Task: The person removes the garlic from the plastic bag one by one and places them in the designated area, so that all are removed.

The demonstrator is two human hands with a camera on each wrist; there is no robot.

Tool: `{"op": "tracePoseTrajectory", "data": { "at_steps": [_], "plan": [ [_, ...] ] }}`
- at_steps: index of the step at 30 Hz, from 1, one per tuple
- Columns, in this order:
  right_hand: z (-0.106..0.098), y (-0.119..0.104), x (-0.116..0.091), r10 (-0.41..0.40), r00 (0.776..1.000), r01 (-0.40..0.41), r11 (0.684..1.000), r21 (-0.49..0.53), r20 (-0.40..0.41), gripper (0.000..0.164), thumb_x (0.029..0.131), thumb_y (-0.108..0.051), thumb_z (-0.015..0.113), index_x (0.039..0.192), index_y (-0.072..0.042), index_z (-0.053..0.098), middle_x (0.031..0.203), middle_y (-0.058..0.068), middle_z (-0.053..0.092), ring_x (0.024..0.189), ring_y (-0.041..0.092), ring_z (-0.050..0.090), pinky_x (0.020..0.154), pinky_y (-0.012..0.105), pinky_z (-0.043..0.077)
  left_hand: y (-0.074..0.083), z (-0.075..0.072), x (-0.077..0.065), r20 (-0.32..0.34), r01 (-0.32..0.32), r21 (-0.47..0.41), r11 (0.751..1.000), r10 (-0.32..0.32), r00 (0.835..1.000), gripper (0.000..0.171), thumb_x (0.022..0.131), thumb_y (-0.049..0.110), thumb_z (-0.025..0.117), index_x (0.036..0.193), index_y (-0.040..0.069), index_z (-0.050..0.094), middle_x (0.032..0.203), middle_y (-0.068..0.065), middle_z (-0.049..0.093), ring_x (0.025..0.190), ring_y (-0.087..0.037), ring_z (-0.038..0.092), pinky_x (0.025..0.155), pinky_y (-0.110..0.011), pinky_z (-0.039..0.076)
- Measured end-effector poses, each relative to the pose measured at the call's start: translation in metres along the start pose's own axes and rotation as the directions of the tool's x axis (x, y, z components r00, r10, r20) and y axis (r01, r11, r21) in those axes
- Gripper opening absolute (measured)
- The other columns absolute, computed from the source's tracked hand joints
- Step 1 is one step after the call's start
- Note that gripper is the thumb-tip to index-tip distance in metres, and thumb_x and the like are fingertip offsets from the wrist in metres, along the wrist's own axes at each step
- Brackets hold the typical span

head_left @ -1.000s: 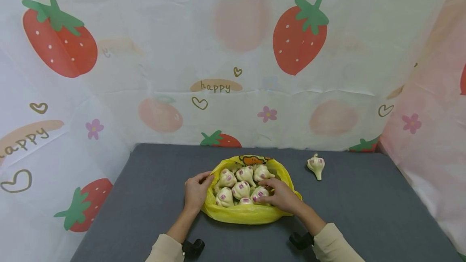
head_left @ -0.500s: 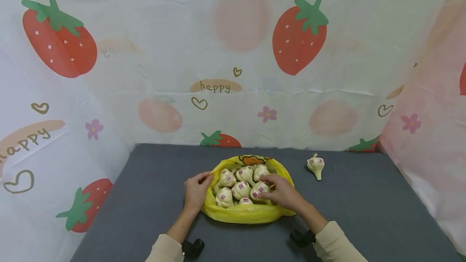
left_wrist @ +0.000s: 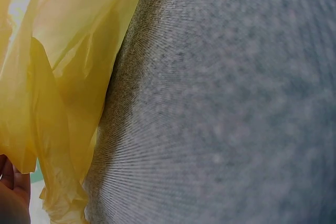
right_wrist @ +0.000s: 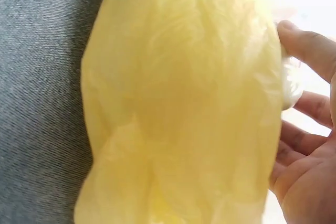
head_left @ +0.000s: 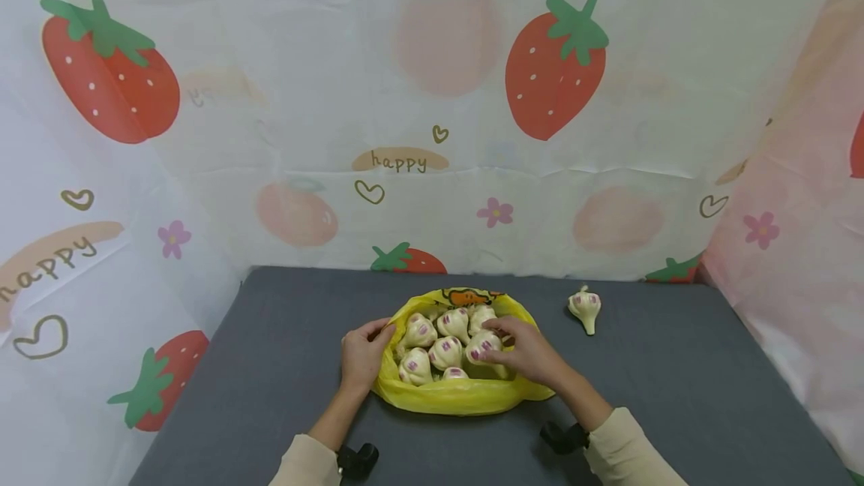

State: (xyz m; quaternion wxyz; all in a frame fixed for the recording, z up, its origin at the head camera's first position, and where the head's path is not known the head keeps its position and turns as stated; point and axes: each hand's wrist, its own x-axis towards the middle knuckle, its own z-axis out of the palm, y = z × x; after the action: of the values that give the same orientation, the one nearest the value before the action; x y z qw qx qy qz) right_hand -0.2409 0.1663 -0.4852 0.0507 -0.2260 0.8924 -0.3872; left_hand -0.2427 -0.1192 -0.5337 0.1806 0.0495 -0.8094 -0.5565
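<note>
A yellow plastic bag (head_left: 466,400) lies open on the table, with several white garlic bulbs (head_left: 447,352) marked in purple inside it. At the bag's left rim my left hand (head_left: 362,357) pinches the plastic between thumb and fingers. My right hand (head_left: 529,355) reaches over the right rim and grips one garlic bulb (head_left: 482,348) at the right of the group. In the right wrist view the bag's side hides most of that bulb; only a pale edge shows beside the thumb. The left wrist view shows the bag's outer wall (left_wrist: 79,77) and part of the left hand.
A single garlic bulb (head_left: 584,310) lies on the dark grey table (head_left: 661,381), right of the bag and toward the back. A white cloth (head_left: 432,118) printed with strawberries hangs behind and along both sides of the table.
My right hand has shifted slightly to the right and up in the head view, and the garlic bulb in its fingers has risen a little. The left hand stays at the bag's rim.
</note>
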Motion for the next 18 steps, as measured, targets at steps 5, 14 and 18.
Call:
{"op": "tracePoseTrajectory", "data": {
  "at_steps": [5, 14, 18],
  "plan": [
    [-0.005, -0.003, 0.001, -0.008, 1.0, 0.008, 1.0, -0.014, 0.001, 0.053, 0.087, -0.03, 0.074, 0.13, -0.002, 0.061, 0.122, 0.013, 0.064, 0.104, 0.027, 0.062, 0.085, 0.044, 0.054, 0.0, -0.001, 0.0, 0.005, 0.003, -0.004, 1.0, -0.003, 1.0, 0.019, 0.088, 0.019, 0.073, 0.101, 0.005, 0.078, 0.095, -0.012, 0.076, 0.083, -0.022, 0.071, 0.066, -0.016, 0.052],
    [-0.013, -0.006, 0.002, -0.021, 1.0, 0.021, 1.0, -0.01, -0.019, 0.052, 0.088, -0.028, 0.073, 0.132, -0.004, 0.059, 0.126, 0.015, 0.062, 0.109, 0.032, 0.062, 0.087, 0.044, 0.054, -0.001, -0.001, 0.0, 0.008, 0.003, -0.003, 1.0, -0.003, 1.0, 0.019, 0.088, 0.018, 0.073, 0.101, 0.005, 0.078, 0.095, -0.012, 0.076, 0.081, -0.02, 0.071, 0.065, -0.015, 0.052],
    [-0.016, -0.007, 0.005, -0.03, 0.999, 0.029, 0.999, -0.035, -0.029, 0.053, 0.087, -0.029, 0.074, 0.132, -0.006, 0.059, 0.124, 0.012, 0.062, 0.109, 0.03, 0.061, 0.086, 0.043, 0.054, -0.001, -0.001, 0.0, 0.001, 0.01, -0.012, 1.0, -0.01, 1.0, 0.019, 0.088, 0.019, 0.074, 0.101, 0.006, 0.078, 0.094, -0.011, 0.076, 0.08, -0.018, 0.07, 0.065, -0.016, 0.052]
  ]
}}
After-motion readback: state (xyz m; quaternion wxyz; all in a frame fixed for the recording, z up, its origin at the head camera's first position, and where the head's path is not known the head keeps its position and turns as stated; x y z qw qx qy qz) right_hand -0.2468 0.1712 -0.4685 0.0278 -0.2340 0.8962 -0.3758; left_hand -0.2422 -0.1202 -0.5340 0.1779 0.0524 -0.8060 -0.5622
